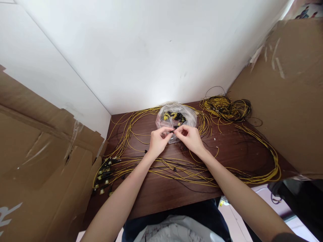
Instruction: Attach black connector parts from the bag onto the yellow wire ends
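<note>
My left hand [159, 139] and my right hand [189, 137] meet in front of a clear plastic bag [193, 116]. Thumbs and forefingers of both are pinched together on a small dark piece [172, 131], too small to name exactly. Behind my fingers, the bag holds black and yellow connectors [174, 116]. Thin yellow and black wires [161, 164] run across the table under my forearms. At their left end lies a cluster of black connectors with pale yellowish parts [104, 174].
The dark wooden table [156, 195] meets a white wall [151, 60] at the back. Cardboard stands on the left [45, 161] and the right [282, 101]. A tangled bundle of yellow and black wire [227, 108] lies at the back right, and a curved bunch of wires [274, 158] lies nearer.
</note>
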{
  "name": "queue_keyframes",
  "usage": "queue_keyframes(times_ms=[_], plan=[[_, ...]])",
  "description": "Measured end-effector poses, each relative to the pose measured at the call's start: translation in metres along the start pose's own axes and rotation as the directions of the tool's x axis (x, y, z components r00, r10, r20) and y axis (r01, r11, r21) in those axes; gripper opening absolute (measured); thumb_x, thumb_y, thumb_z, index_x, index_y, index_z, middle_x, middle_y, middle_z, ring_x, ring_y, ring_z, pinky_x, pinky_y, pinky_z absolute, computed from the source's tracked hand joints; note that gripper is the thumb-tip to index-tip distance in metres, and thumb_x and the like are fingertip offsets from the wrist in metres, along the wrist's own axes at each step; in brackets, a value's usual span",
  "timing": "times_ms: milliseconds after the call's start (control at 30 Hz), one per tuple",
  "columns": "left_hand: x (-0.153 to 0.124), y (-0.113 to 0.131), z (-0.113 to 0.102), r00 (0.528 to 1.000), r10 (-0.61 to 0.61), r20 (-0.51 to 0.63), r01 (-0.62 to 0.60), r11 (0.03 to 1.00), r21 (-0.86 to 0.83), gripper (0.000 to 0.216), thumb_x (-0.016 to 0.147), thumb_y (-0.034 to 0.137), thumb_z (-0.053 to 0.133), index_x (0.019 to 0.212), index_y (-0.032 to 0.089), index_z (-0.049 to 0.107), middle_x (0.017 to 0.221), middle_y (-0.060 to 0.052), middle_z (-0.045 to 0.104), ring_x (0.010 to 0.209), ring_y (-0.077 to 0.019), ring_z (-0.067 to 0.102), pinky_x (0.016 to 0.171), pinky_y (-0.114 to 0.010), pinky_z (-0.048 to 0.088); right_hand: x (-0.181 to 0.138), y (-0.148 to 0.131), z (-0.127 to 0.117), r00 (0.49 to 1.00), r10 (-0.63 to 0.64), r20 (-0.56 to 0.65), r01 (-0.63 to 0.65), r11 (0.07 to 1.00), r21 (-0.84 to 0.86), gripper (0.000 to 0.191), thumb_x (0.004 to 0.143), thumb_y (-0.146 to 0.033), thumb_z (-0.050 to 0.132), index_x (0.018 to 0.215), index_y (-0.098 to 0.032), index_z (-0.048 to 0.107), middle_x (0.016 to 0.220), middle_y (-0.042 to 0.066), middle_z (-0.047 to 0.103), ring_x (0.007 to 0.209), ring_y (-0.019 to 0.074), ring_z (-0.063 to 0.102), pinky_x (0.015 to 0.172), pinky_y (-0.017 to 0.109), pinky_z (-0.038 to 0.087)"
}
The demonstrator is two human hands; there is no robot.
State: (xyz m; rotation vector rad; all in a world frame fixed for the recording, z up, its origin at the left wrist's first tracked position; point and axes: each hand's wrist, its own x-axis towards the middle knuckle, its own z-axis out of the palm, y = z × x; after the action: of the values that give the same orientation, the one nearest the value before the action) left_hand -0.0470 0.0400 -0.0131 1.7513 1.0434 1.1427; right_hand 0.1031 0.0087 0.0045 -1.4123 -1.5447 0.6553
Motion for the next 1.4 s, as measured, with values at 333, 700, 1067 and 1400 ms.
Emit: queue_keyframes(times_ms=[333, 700, 1067, 1400], plan=[[-0.0001, -0.0006, 0.0000, 1.000, 0.008, -0.007, -0.008, 1.000, -0.003, 0.015, 0.072, 0.021, 0.063, 0.084, 0.016, 0.071, 0.053, 0.002, 0.053, 0.047, -0.0076, 0.040, 0.050, -0.020, 0.032, 0.0001, 0.0008, 0.0007, 1.000, -0.008, 0.007, 0.008, 1.000, -0.002, 0.017, 0.076, -0.028, 0.056, 0.069, -0.015, 0.064, 0.062, 0.002, 0.064, 0.052, 0.0123, 0.052, 0.051, 0.024, 0.039], [0.0001, 0.0008, 0.0001, 1.000, -0.002, -0.005, 0.002, 1.000, -0.004, 0.015, 0.072, 0.020, 0.063, 0.084, 0.015, 0.071, 0.051, 0.004, 0.049, 0.047, -0.0073, 0.038, 0.050, -0.020, 0.031, 0.0001, -0.0009, -0.0005, 1.000, -0.016, 0.006, 0.016, 1.000, 0.006, 0.017, 0.077, -0.028, 0.057, 0.070, -0.015, 0.064, 0.063, 0.003, 0.064, 0.053, 0.0126, 0.053, 0.051, 0.024, 0.039], [0.0004, -0.0007, 0.0001, 1.000, 0.009, 0.011, -0.009, 1.000, 0.013, 0.016, 0.073, 0.021, 0.062, 0.086, 0.015, 0.071, 0.052, 0.003, 0.049, 0.048, -0.0074, 0.038, 0.050, -0.020, 0.031, 0.0002, -0.0003, -0.0015, 1.000, -0.009, 0.009, 0.009, 1.000, -0.002, 0.017, 0.077, -0.028, 0.056, 0.071, -0.015, 0.065, 0.064, 0.003, 0.064, 0.054, 0.0128, 0.053, 0.052, 0.024, 0.039], [0.0003, -0.0023, 0.0001, 1.000, 0.003, 0.016, -0.003, 1.000, 0.013, 0.017, 0.073, 0.023, 0.063, 0.085, 0.014, 0.071, 0.053, 0.003, 0.050, 0.047, -0.0075, 0.038, 0.049, -0.020, 0.031, -0.0001, -0.0002, -0.0002, 1.000, -0.007, 0.014, 0.007, 1.000, 0.008, 0.016, 0.076, -0.027, 0.057, 0.070, -0.014, 0.064, 0.063, 0.003, 0.063, 0.053, 0.0126, 0.052, 0.052, 0.024, 0.038]])
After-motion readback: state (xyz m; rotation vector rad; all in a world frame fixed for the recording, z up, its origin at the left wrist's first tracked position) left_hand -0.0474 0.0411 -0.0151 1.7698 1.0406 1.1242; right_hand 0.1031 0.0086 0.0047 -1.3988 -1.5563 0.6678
